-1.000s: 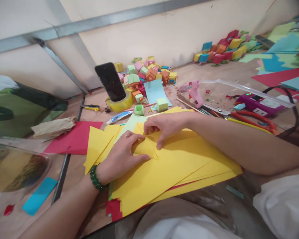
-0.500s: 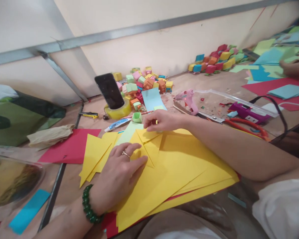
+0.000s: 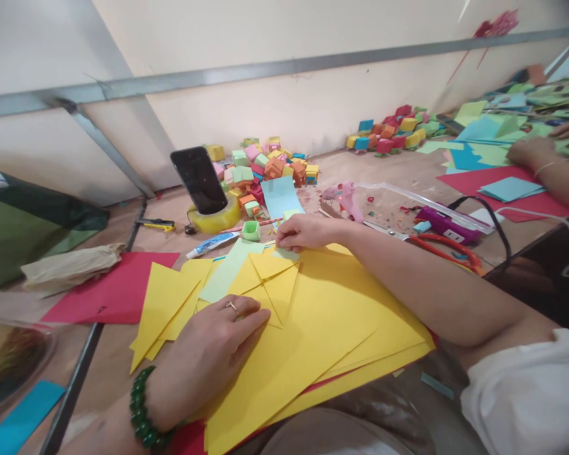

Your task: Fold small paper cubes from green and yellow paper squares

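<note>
A yellow paper square [image 3: 284, 287], its corners folded to the middle, lies on a stack of larger yellow sheets [image 3: 332, 328]. My left hand [image 3: 213, 341] rests with its fingers over the square's lower left side, loosely stretched and holding nothing. Just beyond the square's far corner is my right hand [image 3: 308, 231], its fingers curled together. A bit of pale green paper [image 3: 284, 254] shows under those fingers; whether they grip it is hidden. A pale green strip [image 3: 225, 268] and yellow triangular folds [image 3: 164, 303] lie to the left.
A phone [image 3: 200, 180] stands in a tape roll [image 3: 215, 218] before piled paper cubes [image 3: 270, 167]. To the right are a pink glue gun [image 3: 348, 199], orange-handled scissors [image 3: 448, 251] and a purple power strip [image 3: 443, 222]. Another person's hands [image 3: 533, 155] work among papers at far right.
My right hand has left the square's top flap and moved just beyond it, fingers closing. The left hand stays on the square. The view has turned slightly right.
</note>
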Demonstrator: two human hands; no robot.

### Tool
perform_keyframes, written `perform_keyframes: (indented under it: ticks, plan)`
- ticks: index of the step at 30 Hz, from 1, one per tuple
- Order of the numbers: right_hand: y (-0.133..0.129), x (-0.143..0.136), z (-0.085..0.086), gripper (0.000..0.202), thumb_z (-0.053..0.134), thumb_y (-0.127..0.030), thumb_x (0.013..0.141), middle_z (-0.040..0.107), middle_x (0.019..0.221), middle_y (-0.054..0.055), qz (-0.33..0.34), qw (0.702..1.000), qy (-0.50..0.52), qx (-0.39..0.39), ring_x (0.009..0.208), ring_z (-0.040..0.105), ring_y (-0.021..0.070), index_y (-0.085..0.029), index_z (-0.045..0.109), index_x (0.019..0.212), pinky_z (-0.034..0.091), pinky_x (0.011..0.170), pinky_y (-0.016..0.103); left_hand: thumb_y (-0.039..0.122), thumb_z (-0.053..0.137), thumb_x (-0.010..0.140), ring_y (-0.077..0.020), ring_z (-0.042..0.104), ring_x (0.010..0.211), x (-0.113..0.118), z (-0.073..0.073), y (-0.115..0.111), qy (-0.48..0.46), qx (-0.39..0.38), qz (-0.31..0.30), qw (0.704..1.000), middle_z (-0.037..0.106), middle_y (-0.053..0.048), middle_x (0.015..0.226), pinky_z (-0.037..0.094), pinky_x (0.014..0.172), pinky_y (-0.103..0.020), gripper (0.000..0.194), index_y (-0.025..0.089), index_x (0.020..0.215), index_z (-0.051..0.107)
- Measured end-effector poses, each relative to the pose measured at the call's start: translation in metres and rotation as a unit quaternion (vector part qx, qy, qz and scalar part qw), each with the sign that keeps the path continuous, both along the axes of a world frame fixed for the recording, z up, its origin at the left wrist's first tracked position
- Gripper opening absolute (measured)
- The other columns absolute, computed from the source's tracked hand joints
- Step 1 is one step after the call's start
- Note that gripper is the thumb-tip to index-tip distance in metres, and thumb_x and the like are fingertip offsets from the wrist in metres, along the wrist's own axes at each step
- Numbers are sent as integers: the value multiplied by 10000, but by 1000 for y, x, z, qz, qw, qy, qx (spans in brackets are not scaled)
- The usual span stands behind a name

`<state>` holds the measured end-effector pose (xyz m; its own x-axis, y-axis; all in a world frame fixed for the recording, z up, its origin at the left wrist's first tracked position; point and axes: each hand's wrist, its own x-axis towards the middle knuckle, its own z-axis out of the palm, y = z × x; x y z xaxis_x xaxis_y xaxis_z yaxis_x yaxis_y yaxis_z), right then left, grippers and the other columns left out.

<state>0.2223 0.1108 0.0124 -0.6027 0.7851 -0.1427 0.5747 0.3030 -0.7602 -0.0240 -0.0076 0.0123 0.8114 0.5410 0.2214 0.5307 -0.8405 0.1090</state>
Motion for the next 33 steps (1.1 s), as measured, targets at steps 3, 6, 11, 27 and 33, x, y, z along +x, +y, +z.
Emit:
perform_keyframes:
  ticks: [3, 6, 11, 27, 33]
  plan:
    - [0, 1, 2, 103, 608, -254, 789, 583, 672, -19, 18, 1000, -17, 17, 601, 527, 95, -154, 635, 786, 401, 586, 217, 201, 390, 960, -199, 646, 849, -2, -1, 0, 3, -5, 3, 1000, 682, -60, 977, 529, 727, -330, 276, 208, 988, 665]
    - [-5, -1, 7, 312, 753, -372, 665, 609, 710, -10, 6, 994, -83, 69, 635, 530, 120, -161, 643, 866, 368, 553, 222, 246, 423, 954, -208, 636, 881, 0, -1, 0, 16, -12, 16, 1000, 665, -75, 1011, 530, 737, -333, 258, 201, 1101, 629]
    - [-17, -6, 17, 298, 727, -416, 710, 632, 677, 8, -6, 992, -124, 14, 587, 553, 121, -163, 609, 813, 372, 515, 215, 331, 521, 912, -247, 605, 866, 8, 1, -3, 46, 13, 10, 999, 632, -92, 1002, 534, 738, -397, 356, 215, 1246, 559]
    - [-42, -26, 15, 303, 710, -392, 723, 490, 476, -77, 4, 969, 203, -140, 397, 481, 44, -157, 546, 624, 364, 391, 153, 515, 707, 733, -293, 656, 994, -14, -2, 28, -397, -295, 285, 821, 675, -114, 1104, 572, 814, -419, 675, 192, 1295, 521]
    - [-48, -27, 16, 371, 733, -415, 719, 508, 490, -80, 42, 972, 169, -159, 405, 538, 46, -160, 488, 605, 431, 434, 145, 475, 835, 573, -244, 700, 762, -16, 7, 31, -452, -451, 286, 715, 745, -45, 873, 592, 631, -300, 477, 168, 915, 709]
